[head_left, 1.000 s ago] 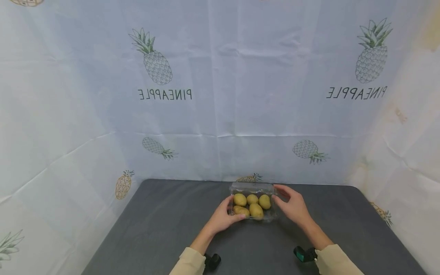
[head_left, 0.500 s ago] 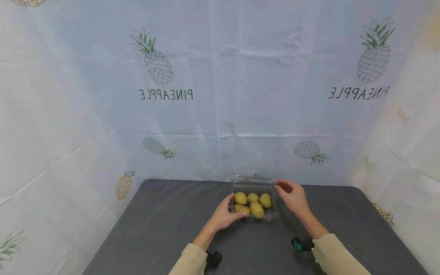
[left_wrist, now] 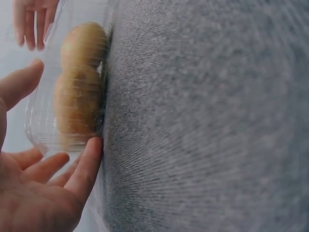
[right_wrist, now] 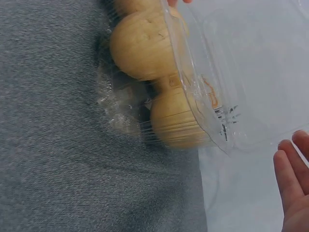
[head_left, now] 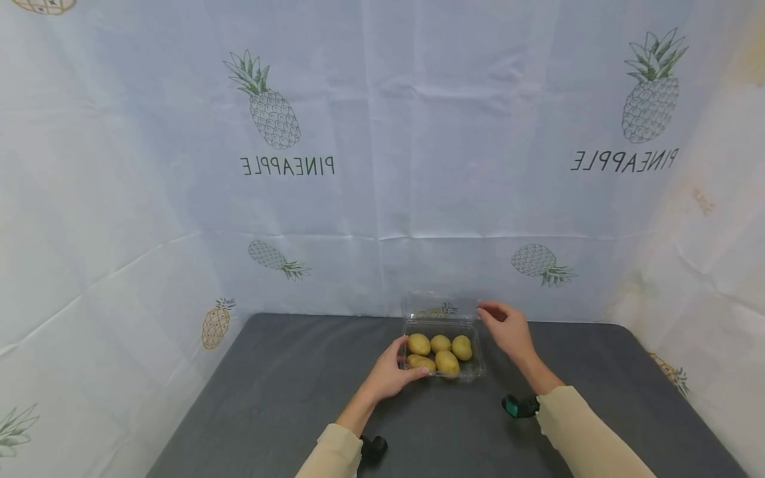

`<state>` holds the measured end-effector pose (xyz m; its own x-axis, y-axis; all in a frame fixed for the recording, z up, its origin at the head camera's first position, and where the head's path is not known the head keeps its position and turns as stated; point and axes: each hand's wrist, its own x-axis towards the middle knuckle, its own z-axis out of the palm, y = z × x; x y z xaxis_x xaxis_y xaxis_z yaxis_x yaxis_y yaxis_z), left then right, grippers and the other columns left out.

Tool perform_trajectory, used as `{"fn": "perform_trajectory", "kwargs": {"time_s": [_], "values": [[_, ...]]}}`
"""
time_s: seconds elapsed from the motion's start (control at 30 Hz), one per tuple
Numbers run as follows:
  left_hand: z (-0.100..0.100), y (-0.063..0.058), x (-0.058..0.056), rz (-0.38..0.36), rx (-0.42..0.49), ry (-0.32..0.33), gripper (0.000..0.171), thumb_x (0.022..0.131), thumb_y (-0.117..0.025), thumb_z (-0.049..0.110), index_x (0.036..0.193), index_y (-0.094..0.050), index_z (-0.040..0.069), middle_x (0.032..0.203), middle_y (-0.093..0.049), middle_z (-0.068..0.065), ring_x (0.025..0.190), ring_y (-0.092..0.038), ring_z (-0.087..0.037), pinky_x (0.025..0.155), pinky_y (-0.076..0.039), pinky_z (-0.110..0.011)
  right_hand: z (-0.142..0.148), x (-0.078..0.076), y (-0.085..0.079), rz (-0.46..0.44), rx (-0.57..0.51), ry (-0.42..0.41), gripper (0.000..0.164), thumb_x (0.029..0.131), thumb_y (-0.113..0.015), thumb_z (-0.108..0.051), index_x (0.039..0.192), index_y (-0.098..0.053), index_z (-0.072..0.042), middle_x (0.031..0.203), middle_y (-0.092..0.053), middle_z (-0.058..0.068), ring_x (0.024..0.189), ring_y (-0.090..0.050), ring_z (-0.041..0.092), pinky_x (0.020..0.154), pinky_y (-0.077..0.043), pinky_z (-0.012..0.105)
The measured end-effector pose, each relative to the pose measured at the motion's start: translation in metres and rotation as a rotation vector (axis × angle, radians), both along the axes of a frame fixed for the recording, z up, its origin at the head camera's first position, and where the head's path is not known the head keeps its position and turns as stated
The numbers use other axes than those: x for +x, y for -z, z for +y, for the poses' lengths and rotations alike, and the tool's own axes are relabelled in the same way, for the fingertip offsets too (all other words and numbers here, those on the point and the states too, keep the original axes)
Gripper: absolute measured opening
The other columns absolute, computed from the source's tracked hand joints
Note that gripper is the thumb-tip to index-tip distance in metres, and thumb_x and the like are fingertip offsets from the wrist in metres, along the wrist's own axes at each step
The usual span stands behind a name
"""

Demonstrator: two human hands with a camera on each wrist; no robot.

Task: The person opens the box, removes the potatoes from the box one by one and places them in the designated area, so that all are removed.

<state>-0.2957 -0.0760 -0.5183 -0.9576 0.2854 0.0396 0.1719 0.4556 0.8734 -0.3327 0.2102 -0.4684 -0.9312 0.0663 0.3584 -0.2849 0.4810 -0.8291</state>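
On the worktop (head_left: 299, 405), the left hand (head_left: 387, 377) clasped the left end of the clear box (head_left: 477, 367) of potatoes (head_left: 447, 363), while the right hand (head_left: 510, 333), its grip unclamped, stood at the edge of the raised lid (head_left: 427, 304), where firm bracing and light pressure seemed best.

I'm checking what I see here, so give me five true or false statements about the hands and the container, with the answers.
1. The left hand holds the clear container at its side. True.
2. The container's lid is shut. False: the lid stands raised at the far side.
3. Five potatoes lie in the container. True.
4. The right hand grips a potato. False: it is beside the raised lid.
5. The tabletop is dark gray. True.
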Motion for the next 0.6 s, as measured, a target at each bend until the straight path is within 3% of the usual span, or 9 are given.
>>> {"fn": "perform_trajectory", "kwargs": {"time_s": [0.33,0.6], "values": [[0.001,0.001,0.000,-0.001,0.019,0.001,0.089,0.090,-0.080,0.039,0.158,-0.033,0.007,0.158,-0.037,-0.018,0.128,-0.055,-0.037,0.092,-0.054,-0.051,0.002,-0.019,0.014,-0.022,-0.072,-0.030,0.032,0.103,-0.065,-0.021,0.124,-0.069,0.003,0.114,-0.071,0.018,0.094,-0.066,0.011,0.078,-0.055,0.025],[0.001,0.000,0.000,0.014,-0.012,0.001,0.091,0.090,-0.078,0.043,0.159,-0.032,0.005,0.159,-0.038,-0.017,0.128,-0.056,-0.036,0.093,-0.053,-0.050,0.000,-0.026,0.021,-0.058,-0.121,-0.017,0.032,0.103,-0.064,-0.018,0.124,-0.068,0.006,0.114,-0.070,0.023,0.096,-0.069,0.024,0.080,-0.058,0.033]]}}
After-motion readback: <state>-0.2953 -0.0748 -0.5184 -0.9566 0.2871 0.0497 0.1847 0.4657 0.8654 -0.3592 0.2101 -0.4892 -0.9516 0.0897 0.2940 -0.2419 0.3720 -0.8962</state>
